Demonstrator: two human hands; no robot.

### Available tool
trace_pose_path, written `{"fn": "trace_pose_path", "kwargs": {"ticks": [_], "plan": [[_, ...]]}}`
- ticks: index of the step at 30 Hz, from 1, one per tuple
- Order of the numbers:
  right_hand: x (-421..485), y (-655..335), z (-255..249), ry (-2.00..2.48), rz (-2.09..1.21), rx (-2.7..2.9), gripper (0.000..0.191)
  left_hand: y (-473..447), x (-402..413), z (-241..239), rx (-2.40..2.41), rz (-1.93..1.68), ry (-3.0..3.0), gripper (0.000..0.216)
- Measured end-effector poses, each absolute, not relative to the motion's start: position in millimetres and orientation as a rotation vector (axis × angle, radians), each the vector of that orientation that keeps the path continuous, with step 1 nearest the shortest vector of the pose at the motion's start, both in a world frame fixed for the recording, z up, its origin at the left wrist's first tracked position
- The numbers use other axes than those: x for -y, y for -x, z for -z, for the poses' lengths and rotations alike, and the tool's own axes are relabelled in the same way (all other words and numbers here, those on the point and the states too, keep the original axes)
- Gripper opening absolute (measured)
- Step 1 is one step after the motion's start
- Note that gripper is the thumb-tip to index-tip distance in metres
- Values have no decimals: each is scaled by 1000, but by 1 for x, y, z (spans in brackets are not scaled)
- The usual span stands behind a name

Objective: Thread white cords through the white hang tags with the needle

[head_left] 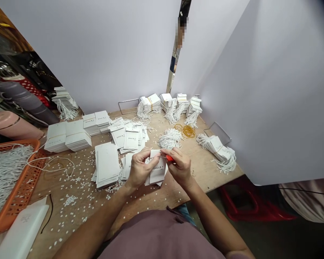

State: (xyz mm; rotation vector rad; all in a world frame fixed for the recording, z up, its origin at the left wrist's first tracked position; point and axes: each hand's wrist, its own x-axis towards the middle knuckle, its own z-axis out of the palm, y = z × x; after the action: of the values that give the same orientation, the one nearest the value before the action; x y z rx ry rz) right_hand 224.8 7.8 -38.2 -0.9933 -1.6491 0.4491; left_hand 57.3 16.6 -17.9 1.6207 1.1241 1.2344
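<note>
My left hand (139, 167) pinches a white hang tag (157, 174) printed "SHUI.B.Y" by its upper left edge. My right hand (181, 167) is closed on a small red-handled tool (169, 158), whose thin tip points left at the tag's top. The fingers partly hide that tip, and I cannot tell whether it passes through the tag. More tags lie beneath my hands. Just beyond them is a pile of white strings (170, 139). A loose heap of printed tags (131, 138) and a stack of blank-faced tags (107, 165) sit to the left.
Strung, banded tag bundles (152, 101) line the back, and another bundle (218, 149) lies right. Rubber bands (189, 131) are nearby. An orange basket (23, 190) of strings stands left. White paper dots litter the wooden table (97, 219). Panels (110, 50) enclose the back and right.
</note>
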Motion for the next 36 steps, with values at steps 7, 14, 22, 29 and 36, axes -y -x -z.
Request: {"fn": "trace_pose_path", "kwargs": {"ticks": [7, 14, 22, 29, 36], "plan": [[11, -223, 13, 776, -1422, 1116, 9, -48, -22, 32, -1244, -1241, -1651, 23], [23, -231, 6, 391, -1728, 899, 7, -42, -17, 31, -1258, -1269, -1694, 29], [25, -239, 11, 389, -1854, 848, 11, -28, -11, 27, -1189, -1408, -2009, 13], [18, -232, 6, 720, -1880, 1074, 46, -9, -5, 19, -989, -1246, -2636, 42], [-7, -216, 1, 1040, -1461, 1229, 38, -8, -7, -4, -805, -1091, -3038, 35]]}}
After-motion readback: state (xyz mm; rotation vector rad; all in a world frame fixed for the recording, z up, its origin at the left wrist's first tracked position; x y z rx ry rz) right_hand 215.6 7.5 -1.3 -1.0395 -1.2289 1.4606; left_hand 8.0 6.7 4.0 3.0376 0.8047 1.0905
